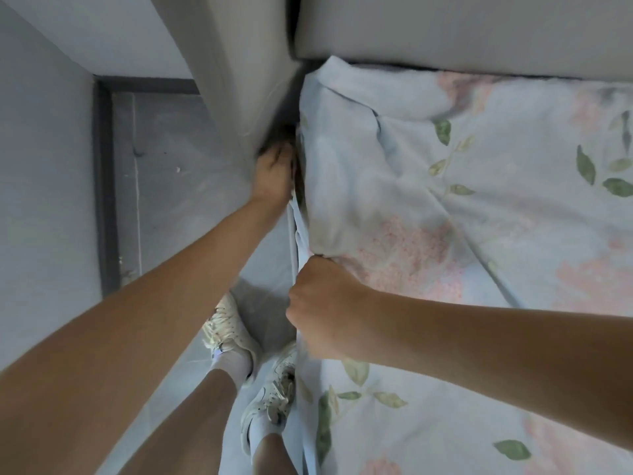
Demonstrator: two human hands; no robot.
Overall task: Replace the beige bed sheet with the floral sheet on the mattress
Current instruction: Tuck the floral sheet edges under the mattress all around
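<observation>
The floral sheet (479, 207), pale blue with pink blooms and green leaves, lies spread over the mattress and fills the right side of the view, wrinkled near the corner by the grey upholstered headboard (445, 25). The right hand (322, 313) is at the mattress edge with its fingers curled into a fist that grips a bunched fold of the sheet's hem, the cloth running taut from the fist up along the side of the bed. The left hand (274, 173) reaches farther up, into the dark gap between the mattress corner and a grey padded panel (236, 84); its fingertips are blurred and buried in the gap, so whether they grip anything cannot be told. Below, two white sneakers (246, 365) with white socks stand on the grey floor (164, 186) just beside the bed.
</observation>
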